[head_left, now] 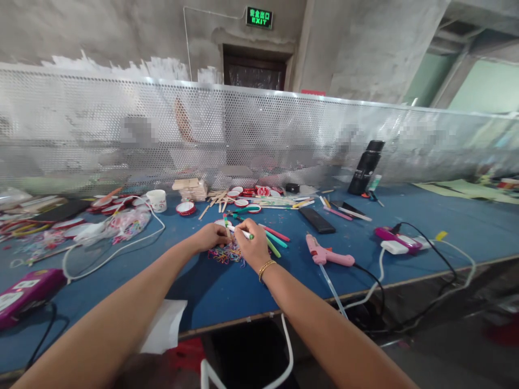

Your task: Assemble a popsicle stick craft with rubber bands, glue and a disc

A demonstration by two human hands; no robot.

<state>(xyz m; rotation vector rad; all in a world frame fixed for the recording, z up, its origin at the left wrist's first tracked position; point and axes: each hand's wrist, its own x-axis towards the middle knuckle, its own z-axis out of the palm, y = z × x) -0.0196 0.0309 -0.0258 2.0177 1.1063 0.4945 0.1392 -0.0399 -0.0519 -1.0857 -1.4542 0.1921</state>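
My right hand (253, 246) is closed around a white marker (245, 234) with a green end. It points toward a slim wooden craft stick (226, 222), whose upper end is coloured red and green. The stick stands up from the fingers of my left hand (214, 237), which pinch its lower part. Beneath both hands lies a tangle of colourful strings (227, 255). Several capped markers, among them a red marker (277, 233) and a light green marker (273, 247), lie just right of my right hand. A round white piece (221, 222) shows partly behind my left hand.
A pink glue gun (328, 255) lies to the right, its cord running off the table edge. Farther back are a black phone (317, 220), a black bottle (366, 167), loose craft sticks (219, 200) and a paper cup (157, 200). Purple power strips (30, 294) with cables flank both sides.
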